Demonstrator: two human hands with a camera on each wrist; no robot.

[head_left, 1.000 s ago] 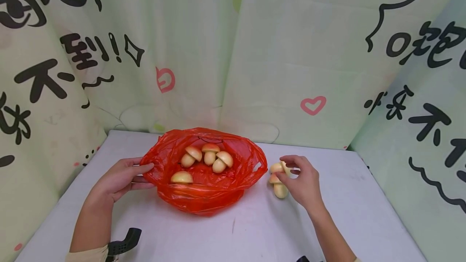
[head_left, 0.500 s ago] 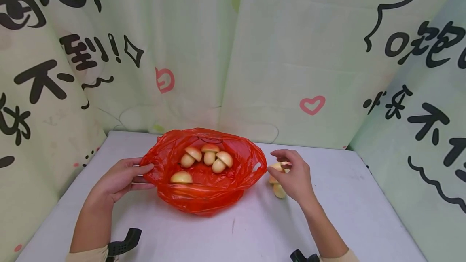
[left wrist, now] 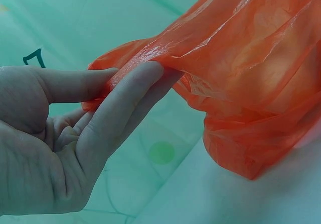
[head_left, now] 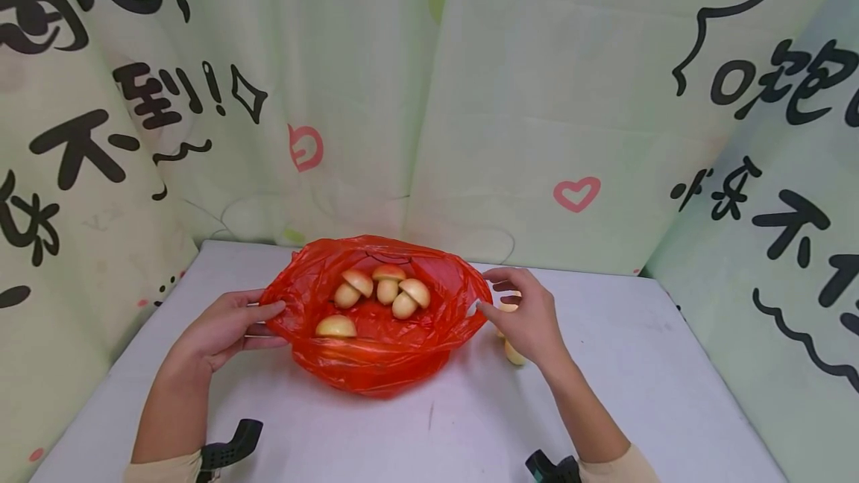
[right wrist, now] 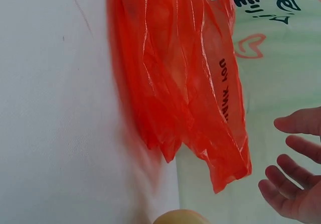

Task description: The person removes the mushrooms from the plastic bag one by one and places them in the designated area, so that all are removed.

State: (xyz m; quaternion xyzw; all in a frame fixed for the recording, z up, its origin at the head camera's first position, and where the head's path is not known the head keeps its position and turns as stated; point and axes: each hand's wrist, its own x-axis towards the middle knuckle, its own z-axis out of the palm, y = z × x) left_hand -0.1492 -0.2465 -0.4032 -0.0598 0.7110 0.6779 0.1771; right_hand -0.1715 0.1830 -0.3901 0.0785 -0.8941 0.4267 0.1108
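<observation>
An open red plastic bag (head_left: 376,367) stands on the table with several toy-like mushrooms (head_left: 405,305) inside, tan-capped with pale stems. My left hand (head_left: 221,330) pinches its left rim between thumb and fingers; the left wrist view shows the film (left wrist: 200,58) caught there. By the right rim is my right hand (head_left: 526,315), its fingers spread and holding nothing. In the right wrist view these fingers (right wrist: 298,128) appear apart from the bag (right wrist: 175,83). More mushrooms (head_left: 514,353) lie on the table right of the bag, mostly hidden behind my right hand.
The white table (head_left: 429,438) reaches back to a pale green printed curtain (head_left: 503,133), which also encloses both sides. Dark wrist devices (head_left: 231,444) sit on both forearms. One mushroom cap (right wrist: 181,218) shows at the bottom of the right wrist view.
My right hand has moved left from above the loose mushrooms to the bag's right rim. The left hand keeps its hold on the bag, and the mushrooms inside have not moved.
</observation>
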